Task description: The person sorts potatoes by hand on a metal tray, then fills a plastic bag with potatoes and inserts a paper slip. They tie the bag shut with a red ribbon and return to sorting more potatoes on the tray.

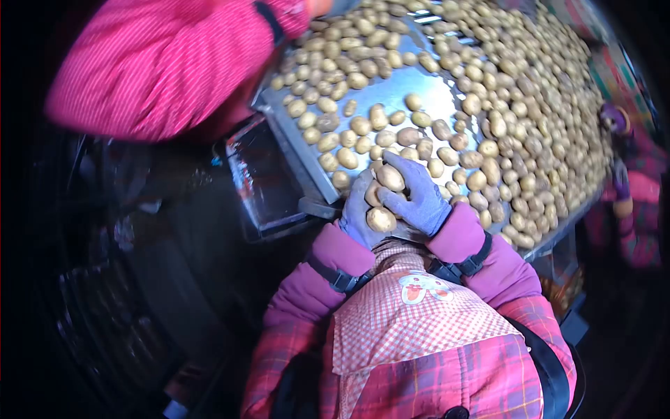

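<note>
Three potatoes sit in my gloved hands, close in front of my apron: one (381, 219) is cupped low between both palms, one (373, 193) is pressed against my left hand (357, 211), and a third (390, 177) lies under the curled fingers of my right hand (417, 195), which closes over it. They look firm, rounded and dusty, so I judge they are light enough singly but apt to roll; a wrap around the widest middle should hold them best. Just beyond my fingertips, loose potatoes (363, 126) are scattered on the metal table (419, 87). Farther off to the right they lie thickly heaped (530, 105). Beyond my left hand, another person's pink sleeve (160, 63) leans in.
</note>
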A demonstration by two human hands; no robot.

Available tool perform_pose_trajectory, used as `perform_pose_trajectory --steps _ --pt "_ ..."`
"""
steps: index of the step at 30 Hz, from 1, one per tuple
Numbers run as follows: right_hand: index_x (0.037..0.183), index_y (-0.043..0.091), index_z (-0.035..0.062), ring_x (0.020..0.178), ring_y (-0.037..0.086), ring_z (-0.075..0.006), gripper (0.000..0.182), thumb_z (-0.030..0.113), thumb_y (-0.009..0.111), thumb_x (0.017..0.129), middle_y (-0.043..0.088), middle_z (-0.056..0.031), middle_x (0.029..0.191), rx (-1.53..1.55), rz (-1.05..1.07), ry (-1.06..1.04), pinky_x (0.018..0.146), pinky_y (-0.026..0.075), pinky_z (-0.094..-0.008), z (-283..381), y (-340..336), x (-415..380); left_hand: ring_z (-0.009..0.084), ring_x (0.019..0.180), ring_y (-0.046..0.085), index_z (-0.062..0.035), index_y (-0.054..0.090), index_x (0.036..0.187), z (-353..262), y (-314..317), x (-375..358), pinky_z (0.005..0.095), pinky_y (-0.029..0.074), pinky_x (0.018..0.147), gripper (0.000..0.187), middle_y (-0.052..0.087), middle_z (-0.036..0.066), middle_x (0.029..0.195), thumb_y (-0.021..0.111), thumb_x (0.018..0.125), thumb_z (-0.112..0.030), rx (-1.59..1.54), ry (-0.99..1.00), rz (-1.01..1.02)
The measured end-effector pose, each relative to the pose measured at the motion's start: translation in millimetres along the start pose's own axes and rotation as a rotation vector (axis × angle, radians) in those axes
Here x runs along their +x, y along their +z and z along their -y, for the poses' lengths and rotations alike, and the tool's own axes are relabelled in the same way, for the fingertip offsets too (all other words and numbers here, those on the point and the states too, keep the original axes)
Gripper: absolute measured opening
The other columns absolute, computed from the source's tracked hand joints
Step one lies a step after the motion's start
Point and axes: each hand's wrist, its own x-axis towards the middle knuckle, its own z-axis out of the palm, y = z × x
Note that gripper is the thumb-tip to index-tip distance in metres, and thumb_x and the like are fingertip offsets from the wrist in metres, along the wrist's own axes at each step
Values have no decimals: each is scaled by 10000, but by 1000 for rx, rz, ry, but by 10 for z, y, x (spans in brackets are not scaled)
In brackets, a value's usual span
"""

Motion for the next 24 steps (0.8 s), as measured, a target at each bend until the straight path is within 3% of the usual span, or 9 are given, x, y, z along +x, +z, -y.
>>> perform_pose_trajectory --steps 3,4,6,8,10,12,14,20,24 --pt "1386 413 16 1198 520 -303 649 324 661 871 541 -222 1271 23 -107 216 1025 392 -400 -48 -122 -246 275 1097 559 -17 456 1230 189 132 -38 392 487 909 594 522 139 1233 740 796 -307 1184 637 94" --pt "1390 409 18 1205 519 -293 639 319 653 881 541 -213 1283 69 -160 215 1020 401 -390 -177 -141 -337 279 1098 552 -19 448 1241 103 380 12 399 482 910 608 516 137 1239 743 795 -308 396 41 97" --pt "1359 436 5 1179 538 -275 580 307 632 904 554 -199 1267 172 -277 358 996 424 -372 -106 -302 -489 284 1099 545 -21 439 1253 121 633 108 405 477 911 622 510 136 1244 746 794 -309 -358 -603 73" --pt "1342 454 4 1162 548 -271 555 309 625 911 562 -195 1256 231 -384 433 984 434 -369 -142 -364 -623 294 1119 541 -69 502 1251 399 496 121 406 444 964 551 541 120 1238 705 810 -331 603 -223 276" --pt "1324 478 28 1124 563 -258 514 325 604 923 574 -184 1221 470 -458 483 969 444 -364 -189 -523 -795 299 1128 538 -93 533 1250 563 489 122 406 427 991 521 556 111 1234 684 818 -342 1066 26 442" --pt "1293 517 53 1081 571 -231 456 324 590 933 603 -140 1144 379 -566 412 949 451 -352 -428 -517 -987 262 1190 485 -173 459 1329 639 602 106 428 432 948 520 508 82 1315 510 905 -470 254 -498 202" --pt "1268 540 52 1063 571 -218 426 316 588 936 616 -118 1102 367 -565 392 931 455 -342 -516 -674 -1193 258 1205 465 -205 425 1363 813 807 78 435 454 884 534 481 64 1355 424 946 -539 -14 -716 96" --pt "1222 567 25 984 565 -125 387 237 645 909 622 -51 1032 933 -787 343 858 468 -261 -718 -1181 -2162 316 1077 572 -115 400 1388 1307 1604 74 397 536 820 660 507 182 1316 385 934 -594 119 -908 293" --pt "1192 555 64 907 641 -204 359 305 606 932 644 -91 1060 1325 -1104 304 748 529 -338 -881 -1483 -3306 361 1093 557 -164 439 1375 1830 2048 169 469 521 789 621 536 165 1288 437 922 -590 32 -1122 214"
